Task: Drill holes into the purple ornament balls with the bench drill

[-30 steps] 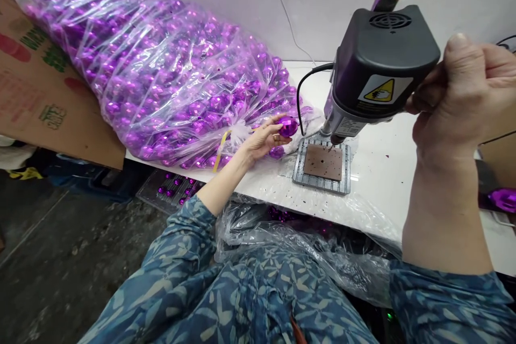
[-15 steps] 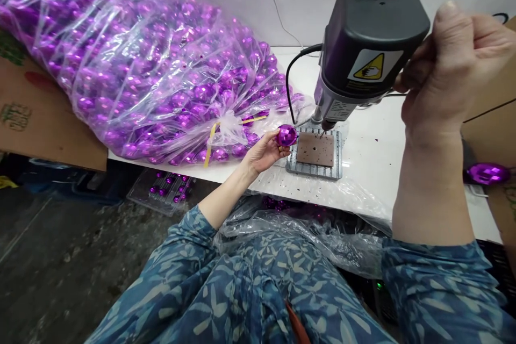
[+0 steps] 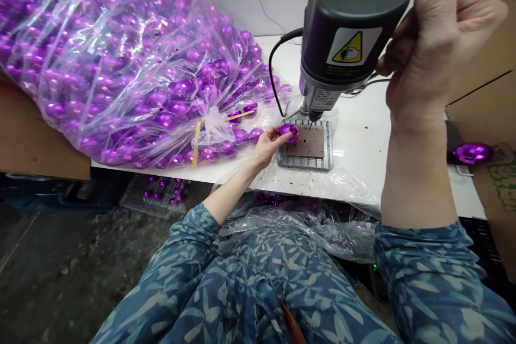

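My left hand (image 3: 269, 145) pinches a shiny purple faceted bauble (image 3: 289, 133) between thumb and fingers. The bauble is over the left part of a brown board (image 3: 310, 145), left of the drill bit (image 3: 310, 124). The board, with a small dark hole and scattered shavings, rests on the grey metal base (image 3: 310, 163) of a drill press (image 3: 355, 21). My right hand (image 3: 435, 48) is raised in a closed grip at the right side of the drill head, on its handle, which the fingers and the head mostly hide.
A large tied clear bag (image 3: 133, 64) of purple baubles fills the left of the white table (image 3: 355, 145). Another purple bauble (image 3: 473, 153) is at the right by a cardboard box (image 3: 500, 172). Below the table edge is a clear tray (image 3: 161, 201) with several small purple pieces.
My left hand has moved the bauble rightward over the board, and its thumb now lies across the bauble's front. My right hand stays at the drill head. The whole view has shifted slightly.
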Demonstrator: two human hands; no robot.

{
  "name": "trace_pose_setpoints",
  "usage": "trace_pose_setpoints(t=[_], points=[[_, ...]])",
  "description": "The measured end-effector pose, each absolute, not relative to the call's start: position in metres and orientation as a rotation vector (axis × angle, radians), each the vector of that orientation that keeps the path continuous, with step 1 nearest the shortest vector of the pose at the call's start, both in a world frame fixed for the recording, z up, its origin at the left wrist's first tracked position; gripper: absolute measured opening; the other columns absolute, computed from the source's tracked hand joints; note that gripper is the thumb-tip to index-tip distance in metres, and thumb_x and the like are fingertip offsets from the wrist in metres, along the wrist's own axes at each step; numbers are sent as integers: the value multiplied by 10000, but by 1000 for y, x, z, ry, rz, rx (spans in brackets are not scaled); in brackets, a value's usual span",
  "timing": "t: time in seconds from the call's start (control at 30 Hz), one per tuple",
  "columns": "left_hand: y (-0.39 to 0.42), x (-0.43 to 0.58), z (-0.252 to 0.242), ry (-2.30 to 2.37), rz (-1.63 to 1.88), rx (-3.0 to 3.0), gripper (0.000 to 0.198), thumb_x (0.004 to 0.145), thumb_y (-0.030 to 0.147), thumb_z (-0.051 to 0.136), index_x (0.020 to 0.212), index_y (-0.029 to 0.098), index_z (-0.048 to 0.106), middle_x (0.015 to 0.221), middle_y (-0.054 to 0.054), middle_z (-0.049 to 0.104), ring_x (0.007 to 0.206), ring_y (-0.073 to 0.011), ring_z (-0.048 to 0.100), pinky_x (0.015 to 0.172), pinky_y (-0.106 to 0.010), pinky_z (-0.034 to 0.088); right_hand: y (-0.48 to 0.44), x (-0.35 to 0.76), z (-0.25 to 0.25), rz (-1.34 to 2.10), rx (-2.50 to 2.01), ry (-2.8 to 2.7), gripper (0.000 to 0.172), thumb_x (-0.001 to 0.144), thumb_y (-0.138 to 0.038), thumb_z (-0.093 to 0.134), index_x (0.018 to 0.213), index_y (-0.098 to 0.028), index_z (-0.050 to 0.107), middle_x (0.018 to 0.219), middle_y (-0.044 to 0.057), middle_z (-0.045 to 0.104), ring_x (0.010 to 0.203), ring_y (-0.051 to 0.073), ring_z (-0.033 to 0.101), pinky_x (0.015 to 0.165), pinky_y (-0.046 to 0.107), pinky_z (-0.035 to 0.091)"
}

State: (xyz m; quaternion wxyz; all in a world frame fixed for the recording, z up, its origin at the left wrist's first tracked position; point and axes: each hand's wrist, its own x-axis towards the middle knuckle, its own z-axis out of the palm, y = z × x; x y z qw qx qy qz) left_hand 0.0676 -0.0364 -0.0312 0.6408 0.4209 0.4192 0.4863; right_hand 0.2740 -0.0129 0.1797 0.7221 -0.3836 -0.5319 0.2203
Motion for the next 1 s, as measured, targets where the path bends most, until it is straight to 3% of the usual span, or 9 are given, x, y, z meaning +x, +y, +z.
trace_pose_setpoints(t=[0.23, 0.3, 0.47, 0.63, 1.0], points=[[-20, 84, -48, 1021, 1110, 1237, 496, 876, 328, 848, 1339, 217, 708, 1295, -101, 767, 1253, -255, 698, 1207, -491, 490, -13, 274, 182, 500, -856, -1152, 477, 1037, -159, 502, 573, -183, 396, 500, -57, 441, 347, 35, 336, 337, 235, 203], [-15, 87, -54, 1014, 1081, 1335, 501, 904, 349, 825, 1372, 227, 691, 1314, -102, 757, 1273, -268, 691, 1197, -505, 500, -13, 274, 181, 505, -844, -1163, 465, 1028, -222, 566, 590, -176, 418, 515, -67, 463, 350, 24, 350, 337, 222, 215], [-7, 90, -70, 1069, 1045, 1614, 518, 910, 411, 836, 1379, 252, 686, 1279, -103, 763, 1240, -296, 689, 1148, -541, 541, -9, 276, 176, 528, -684, -1162, 549, 757, -564, 791, 577, -171, 453, 510, -63, 481, 338, 36, 353, 304, 266, 172], [-12, 94, -73, 1238, 1066, 1760, 592, 836, 396, 926, 1371, 269, 706, 1245, -121, 723, 1286, -336, 613, 1139, -569, 527, -5, 277, 175, 534, -673, -1140, 624, 554, -704, 789, 551, -181, 449, 478, -69, 468, 325, 51, 350, 301, 308, 158], [-16, 111, -86, 920, 1176, 1800, 547, 887, 323, 886, 1363, 262, 623, 1351, -112, 674, 1315, -308, 640, 1175, -590, 533, -4, 279, 174, 488, -702, -1176, 663, 581, -760, 765, 557, -181, 442, 483, -60, 436, 330, 54, 342, 304, 290, 182]])
